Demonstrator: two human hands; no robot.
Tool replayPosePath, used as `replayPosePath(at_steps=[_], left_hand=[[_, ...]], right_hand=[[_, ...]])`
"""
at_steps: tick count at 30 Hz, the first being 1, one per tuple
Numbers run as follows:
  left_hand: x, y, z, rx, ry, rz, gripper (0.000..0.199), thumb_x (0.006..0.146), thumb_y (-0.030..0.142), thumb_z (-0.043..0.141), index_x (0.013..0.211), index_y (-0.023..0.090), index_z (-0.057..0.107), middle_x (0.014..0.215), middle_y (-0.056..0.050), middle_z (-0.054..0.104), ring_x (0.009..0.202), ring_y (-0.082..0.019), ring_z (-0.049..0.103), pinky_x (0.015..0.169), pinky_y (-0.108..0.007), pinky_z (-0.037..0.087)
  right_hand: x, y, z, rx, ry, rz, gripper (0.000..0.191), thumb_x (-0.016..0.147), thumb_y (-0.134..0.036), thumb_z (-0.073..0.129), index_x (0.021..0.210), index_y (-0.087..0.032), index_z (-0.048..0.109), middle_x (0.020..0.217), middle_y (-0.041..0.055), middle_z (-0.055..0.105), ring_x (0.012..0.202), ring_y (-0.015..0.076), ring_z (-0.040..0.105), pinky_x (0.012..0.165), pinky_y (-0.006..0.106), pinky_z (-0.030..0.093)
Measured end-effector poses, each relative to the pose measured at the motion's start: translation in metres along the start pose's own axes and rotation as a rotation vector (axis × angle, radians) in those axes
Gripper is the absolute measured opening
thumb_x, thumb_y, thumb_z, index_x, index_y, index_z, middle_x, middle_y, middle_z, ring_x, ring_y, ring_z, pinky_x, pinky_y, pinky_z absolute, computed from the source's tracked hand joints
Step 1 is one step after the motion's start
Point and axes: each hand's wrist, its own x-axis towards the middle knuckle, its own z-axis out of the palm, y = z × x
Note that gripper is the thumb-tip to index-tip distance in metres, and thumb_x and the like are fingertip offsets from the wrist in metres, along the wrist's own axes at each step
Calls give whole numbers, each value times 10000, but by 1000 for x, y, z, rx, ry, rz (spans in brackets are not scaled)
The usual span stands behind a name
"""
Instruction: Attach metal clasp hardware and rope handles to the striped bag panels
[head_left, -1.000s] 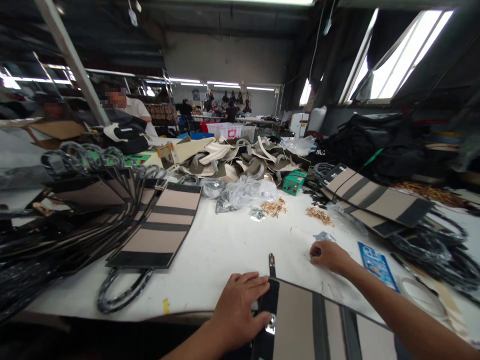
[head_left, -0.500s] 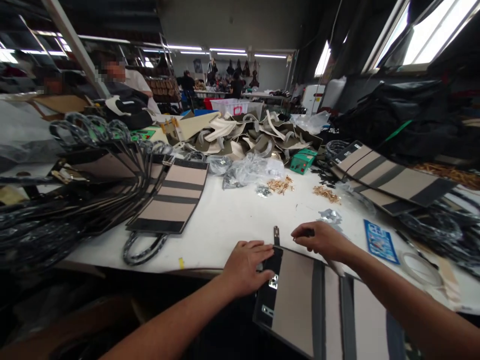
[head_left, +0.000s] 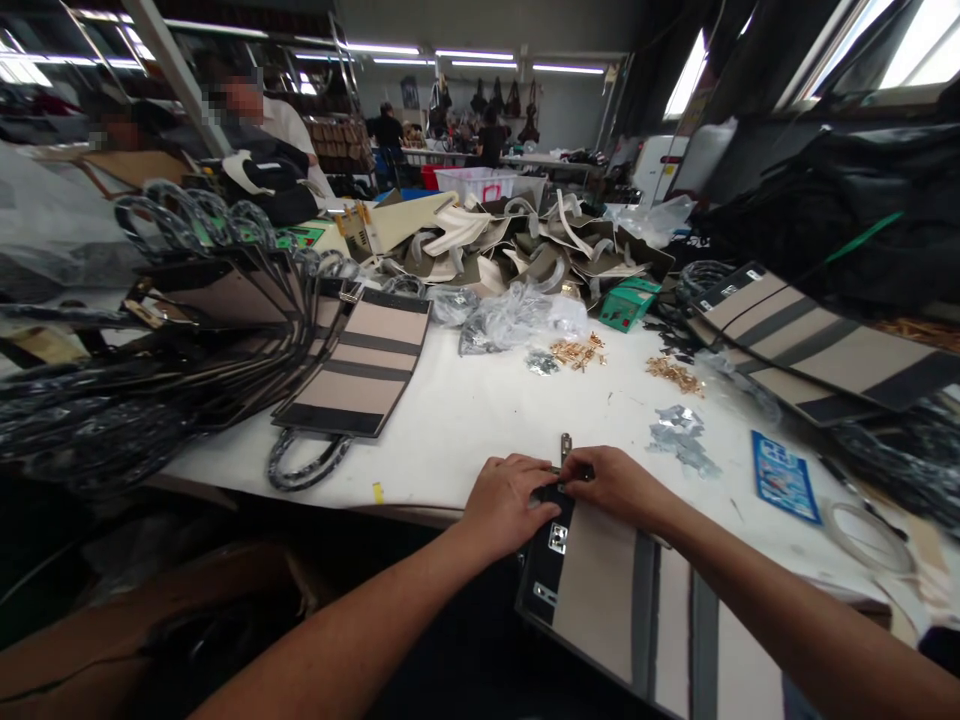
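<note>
A beige bag panel with dark stripes (head_left: pixel 600 590) lies at the front edge of the table, partly overhanging it. My left hand (head_left: pixel 510 505) grips the panel's dark end, fingers and thumb bent over the border. My right hand (head_left: pixel 615 487) pinches at the far corner of that end, close to my left fingertips; whatever is in the pinch is hidden. Past the fingers a narrow dark strap with a metal fitting (head_left: pixel 566 441) sticks out. Silver metal plates (head_left: pixel 557 539) sit along the dark band below my left thumb.
Brass-coloured pins (head_left: pixel 577 352) and grey metal pieces (head_left: pixel 681 440) lie loose beyond my hands. A blue card (head_left: pixel 785 477) and a tape roll (head_left: pixel 870 537) are at right. Striped panels with wrapped handles (head_left: pixel 352 365) pile up at left. People work in the background.
My right hand has moved left and down onto the panel's corner, its fingers closing into a pinch. My left hand stays on the panel. The view has shifted slightly.
</note>
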Motion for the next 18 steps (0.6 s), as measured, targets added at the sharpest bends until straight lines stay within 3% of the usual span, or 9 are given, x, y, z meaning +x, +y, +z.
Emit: replayPosePath(at_steps=[8,18], left_hand=[[2,-3,2,-9,15,2,371,800,362,825,1158,320,736,1214,15,738,1185,-262,594,964,-430,460],[4,-2,3,1,11,-14,377,781,379,842,1144,332,750,1102,11,757,1124,-263,593,937,-418,459]], right_hand=[[-5,-9,6,-111,37,33,174,807,-158,630,868,-243,768,863,14,780,817,211,685,739,286,440],[-7,-2,19,-158,97,82,158,823,-168,629,862,-243,763,889,21,769,872,216,689,815,293,452]])
